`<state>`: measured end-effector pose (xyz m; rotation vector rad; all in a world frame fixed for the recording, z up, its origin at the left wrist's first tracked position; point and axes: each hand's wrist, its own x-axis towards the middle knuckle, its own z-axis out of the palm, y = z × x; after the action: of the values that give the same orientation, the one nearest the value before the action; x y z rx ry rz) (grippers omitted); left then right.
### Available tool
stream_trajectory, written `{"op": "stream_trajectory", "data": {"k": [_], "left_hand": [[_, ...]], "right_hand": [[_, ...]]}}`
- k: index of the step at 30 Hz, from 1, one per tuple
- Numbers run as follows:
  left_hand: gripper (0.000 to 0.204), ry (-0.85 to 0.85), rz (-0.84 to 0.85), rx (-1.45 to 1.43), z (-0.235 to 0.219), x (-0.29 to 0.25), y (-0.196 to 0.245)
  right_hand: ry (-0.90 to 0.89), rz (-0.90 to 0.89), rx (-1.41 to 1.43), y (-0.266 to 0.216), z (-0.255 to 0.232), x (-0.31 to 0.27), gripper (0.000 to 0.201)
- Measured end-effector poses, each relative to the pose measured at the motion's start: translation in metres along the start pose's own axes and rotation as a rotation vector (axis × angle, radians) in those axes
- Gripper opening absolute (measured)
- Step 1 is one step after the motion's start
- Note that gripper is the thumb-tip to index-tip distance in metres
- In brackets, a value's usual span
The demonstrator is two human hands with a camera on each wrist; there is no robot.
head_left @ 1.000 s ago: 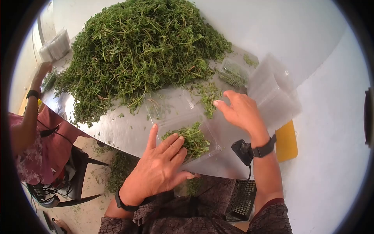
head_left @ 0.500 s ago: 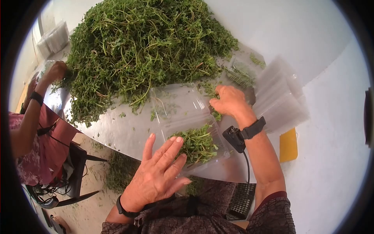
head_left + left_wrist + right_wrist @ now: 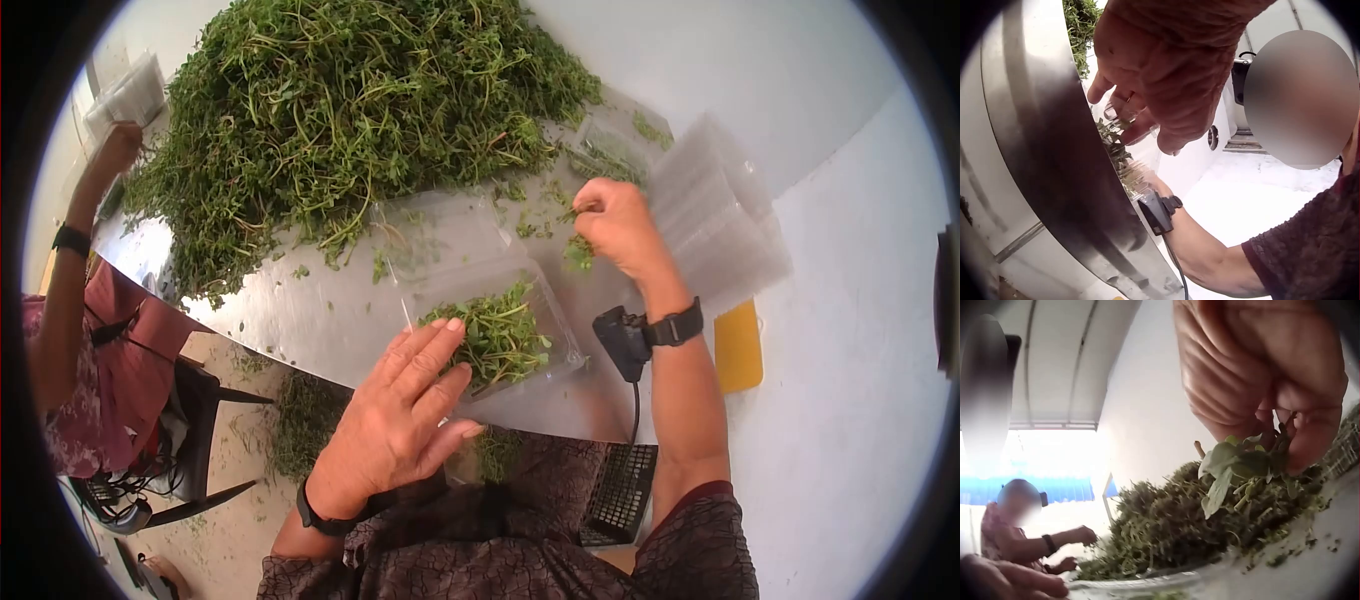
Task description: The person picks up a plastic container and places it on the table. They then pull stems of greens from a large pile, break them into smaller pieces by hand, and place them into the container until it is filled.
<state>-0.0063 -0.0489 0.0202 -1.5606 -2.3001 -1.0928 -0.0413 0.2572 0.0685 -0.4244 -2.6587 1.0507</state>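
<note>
While looking down over the worktop [image 3: 290, 315], saw a heap [image 3: 370, 120] of greens piled across its back. Found a stack [image 3: 715, 220] of clear boxes on the heap's right and, nearer, one box [image 3: 565, 335] unfolded, with its lid [image 3: 455, 225] laid toward the heap. Saw a bunch [image 3: 500, 335] lying in its base. Noted the left hand [image 3: 400, 400] at the bunch's left edge, with grip apart, fingers nearly straight; noted the right hand [image 3: 620, 225] beyond the box, with grip clamped on a sprig [image 3: 578, 252].
</note>
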Motion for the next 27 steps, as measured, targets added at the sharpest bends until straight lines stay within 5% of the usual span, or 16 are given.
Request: {"op": "stream_trajectory", "data": {"k": [7, 10, 12, 16, 27], "left_hand": [[0.044, 0.030, 0.021, -0.009, 0.003, 0.003, -0.002], [0.043, 0.064, 0.026, -0.029, 0.005, 0.002, -0.002], [0.043, 0.080, 0.030, -0.030, 0.007, 0.001, -0.002], [0.045, 0.159, 0.048, -0.070, 0.006, -0.002, 0.003], [0.043, 0.277, 0.088, 0.028, 0.000, -0.012, -0.003]], "right_hand": [[-0.079, 0.064, 0.384, -0.055, -0.029, -0.050, 0.013], [-0.146, -0.027, 0.358, -0.059, -0.022, -0.063, 0.012], [-0.153, -0.248, 0.207, -0.057, -0.013, -0.068, 0.013], [-0.194, -0.301, 0.002, -0.067, -0.004, -0.081, 0.012], [-0.125, -0.387, 0.011, -0.053, -0.004, -0.101, 0.017]]}}
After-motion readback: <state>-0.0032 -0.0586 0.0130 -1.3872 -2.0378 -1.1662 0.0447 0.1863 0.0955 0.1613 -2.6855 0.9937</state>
